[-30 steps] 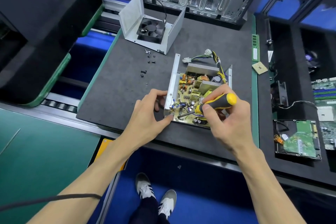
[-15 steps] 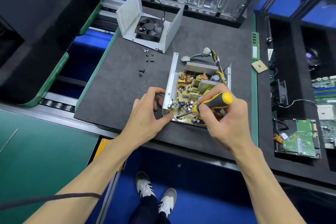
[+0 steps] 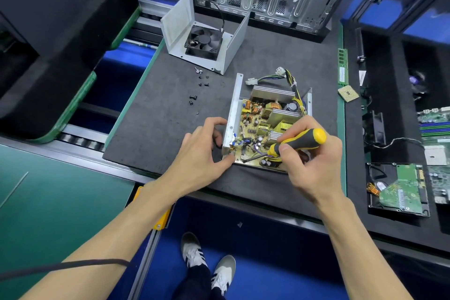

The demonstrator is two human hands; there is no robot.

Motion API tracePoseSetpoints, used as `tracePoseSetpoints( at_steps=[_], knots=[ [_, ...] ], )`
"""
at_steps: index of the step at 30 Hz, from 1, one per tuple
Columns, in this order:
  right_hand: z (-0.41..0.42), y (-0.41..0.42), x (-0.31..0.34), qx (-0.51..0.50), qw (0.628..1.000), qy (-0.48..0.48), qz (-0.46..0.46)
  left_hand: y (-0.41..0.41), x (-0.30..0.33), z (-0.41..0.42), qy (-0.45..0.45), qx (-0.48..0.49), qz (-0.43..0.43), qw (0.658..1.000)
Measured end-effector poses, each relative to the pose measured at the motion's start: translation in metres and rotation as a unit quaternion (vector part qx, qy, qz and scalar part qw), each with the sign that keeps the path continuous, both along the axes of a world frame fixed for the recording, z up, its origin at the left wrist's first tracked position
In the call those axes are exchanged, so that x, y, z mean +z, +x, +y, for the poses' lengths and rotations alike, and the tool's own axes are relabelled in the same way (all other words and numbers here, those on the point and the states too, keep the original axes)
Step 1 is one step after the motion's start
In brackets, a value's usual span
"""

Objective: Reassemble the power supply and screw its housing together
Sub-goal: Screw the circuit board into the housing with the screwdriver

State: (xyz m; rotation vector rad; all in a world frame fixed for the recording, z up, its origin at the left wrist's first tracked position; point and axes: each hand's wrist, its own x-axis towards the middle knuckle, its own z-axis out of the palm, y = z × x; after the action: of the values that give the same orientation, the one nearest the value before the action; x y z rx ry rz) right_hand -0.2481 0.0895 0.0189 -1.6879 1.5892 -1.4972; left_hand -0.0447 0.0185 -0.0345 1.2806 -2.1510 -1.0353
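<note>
On the dark mat, the power supply base (image 3: 267, 126) lies open, its near right corner hidden under my right hand (image 3: 314, 161). That hand is closed around the screwdriver (image 3: 297, 141), its tip blurred among the components. My left hand (image 3: 202, 151), fingers curled, pinches the base's near left corner.

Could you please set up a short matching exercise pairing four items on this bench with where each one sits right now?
Items:
1. screwdriver
2. fan cover
3. loose screws
4. left hand

Places:
A. bare mat, left of the board
B. far end of the mat
C. right hand
D. near-left corner of the housing

Pairs: 1-C, 2-B, 3-A, 4-D
</note>
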Motion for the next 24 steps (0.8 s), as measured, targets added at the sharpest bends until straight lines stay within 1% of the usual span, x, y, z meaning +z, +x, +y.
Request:
tracePoseSetpoints(
  at_steps=[2,4,5,6,8,9,10,12,14,15,17,18,20,22,24],
  knots=[
    [0.0,-0.002,0.001,0.001,1.0,-0.011,-0.006,0.01,0.011,-0.008,0.068,-0.055,-0.011,0.996],
    [-0.001,-0.003,0.003,0.007,1.0,-0.012,-0.019,0.023,0.029,-0.017,0.129,-0.11,-0.03,0.985],
    [-0.002,-0.003,0.003,0.008,1.0,-0.009,-0.026,0.028,0.039,-0.021,0.136,-0.118,-0.028,0.983],
    [-0.003,-0.002,0.003,0.009,0.999,-0.005,-0.031,0.03,0.05,-0.026,0.126,-0.106,-0.012,0.986],
    [-0.004,-0.001,0.003,0.01,0.999,0.002,-0.037,0.025,0.072,-0.034,0.047,-0.058,0.036,0.997],
    [-0.004,-0.001,0.004,0.011,0.999,0.005,-0.039,0.019,0.082,-0.038,-0.004,-0.048,0.042,0.998],
    [-0.004,0.0,0.004,0.012,0.999,0.006,-0.04,0.01,0.089,-0.041,-0.054,-0.056,0.029,0.997],
    [-0.004,0.0,0.005,0.016,0.999,0.012,-0.04,-0.009,0.096,-0.045,-0.141,-0.11,-0.037,0.983],
    [-0.003,-0.001,0.006,0.025,0.999,0.017,-0.037,-0.027,0.093,-0.05,-0.198,-0.175,-0.122,0.957],
    [-0.002,-0.001,0.006,0.029,0.999,0.018,-0.034,-0.035,0.09,-0.053,-0.211,-0.205,-0.169,0.941],
    [-0.001,-0.002,0.006,0.033,0.999,0.016,-0.027,-0.046,0.083,-0.058,-0.208,-0.246,-0.253,0.912],
    [-0.001,-0.002,0.006,0.034,0.999,0.013,-0.027,-0.049,0.08,-0.061,-0.209,-0.252,-0.274,0.904],
    [-0.001,-0.002,0.006,0.035,0.999,0.007,-0.027,-0.054,0.077,-0.064,-0.22,-0.248,-0.271,0.904],
    [-0.001,-0.002,0.006,0.033,0.999,0.004,-0.024,-0.057,0.076,-0.066,-0.238,-0.222,-0.215,0.921],
    [-0.001,-0.002,0.005,0.031,0.999,0.002,-0.026,-0.06,0.075,-0.072,-0.285,-0.167,-0.171,0.928]
  ],
)
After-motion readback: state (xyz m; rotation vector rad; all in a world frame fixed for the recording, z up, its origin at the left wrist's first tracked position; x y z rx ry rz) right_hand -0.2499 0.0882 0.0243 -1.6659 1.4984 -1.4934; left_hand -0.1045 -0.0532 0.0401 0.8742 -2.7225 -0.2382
